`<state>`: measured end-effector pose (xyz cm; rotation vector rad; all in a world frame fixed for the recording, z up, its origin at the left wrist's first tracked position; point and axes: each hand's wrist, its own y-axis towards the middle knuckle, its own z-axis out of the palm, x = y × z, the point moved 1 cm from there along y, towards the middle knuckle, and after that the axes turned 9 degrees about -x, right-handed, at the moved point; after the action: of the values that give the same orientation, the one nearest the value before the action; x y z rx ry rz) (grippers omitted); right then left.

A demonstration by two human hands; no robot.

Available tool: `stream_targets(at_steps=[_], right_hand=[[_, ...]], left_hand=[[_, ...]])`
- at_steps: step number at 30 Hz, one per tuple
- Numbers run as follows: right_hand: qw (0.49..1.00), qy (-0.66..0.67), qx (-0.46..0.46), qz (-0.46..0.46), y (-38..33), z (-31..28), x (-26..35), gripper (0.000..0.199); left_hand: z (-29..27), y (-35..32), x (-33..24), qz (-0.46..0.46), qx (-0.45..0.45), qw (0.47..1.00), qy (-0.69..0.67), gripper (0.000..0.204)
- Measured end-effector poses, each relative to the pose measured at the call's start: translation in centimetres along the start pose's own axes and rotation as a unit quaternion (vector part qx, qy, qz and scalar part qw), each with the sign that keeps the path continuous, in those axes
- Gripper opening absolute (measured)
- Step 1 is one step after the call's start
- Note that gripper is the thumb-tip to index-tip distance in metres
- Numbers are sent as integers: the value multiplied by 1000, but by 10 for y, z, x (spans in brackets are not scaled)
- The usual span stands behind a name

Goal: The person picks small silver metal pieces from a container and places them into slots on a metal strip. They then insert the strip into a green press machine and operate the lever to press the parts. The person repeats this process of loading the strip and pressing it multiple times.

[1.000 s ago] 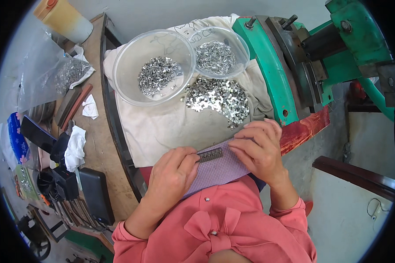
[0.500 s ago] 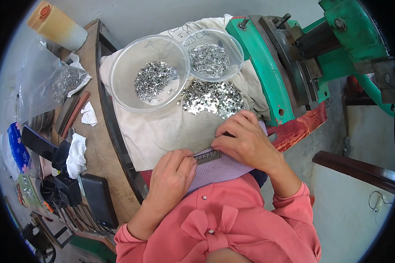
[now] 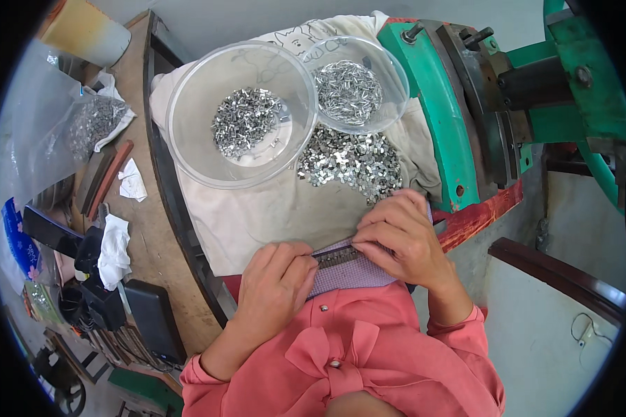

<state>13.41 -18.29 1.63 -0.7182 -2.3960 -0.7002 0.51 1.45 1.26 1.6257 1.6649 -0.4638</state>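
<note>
My left hand (image 3: 275, 281) and right hand (image 3: 405, 240) are at opposite ends of a dark slotted metal strip (image 3: 337, 258), over a lilac textured cloth (image 3: 348, 276). Beyond them, on a beige fabric cover (image 3: 264, 219), lies a heap of small silvery metal pieces (image 3: 351, 160). Just behind stands a small round clear plastic tub (image 3: 394, 80); left of it, a large round clear plastic tub (image 3: 190, 104). A green metal press (image 3: 442, 139) is on my right, a brown wooden table (image 3: 146, 229) on my left.
</note>
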Motion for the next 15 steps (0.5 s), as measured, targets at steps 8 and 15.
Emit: stream_targets(at_steps=[8, 15], right_hand=[[1000, 15, 27, 6, -7, 4, 10, 16], [999, -7, 38, 21, -10, 1, 13, 15]], left_hand=[[-1, 1, 2, -13, 16, 1000, -18, 30], [-9, -3, -1, -33, 25, 999, 6, 36]])
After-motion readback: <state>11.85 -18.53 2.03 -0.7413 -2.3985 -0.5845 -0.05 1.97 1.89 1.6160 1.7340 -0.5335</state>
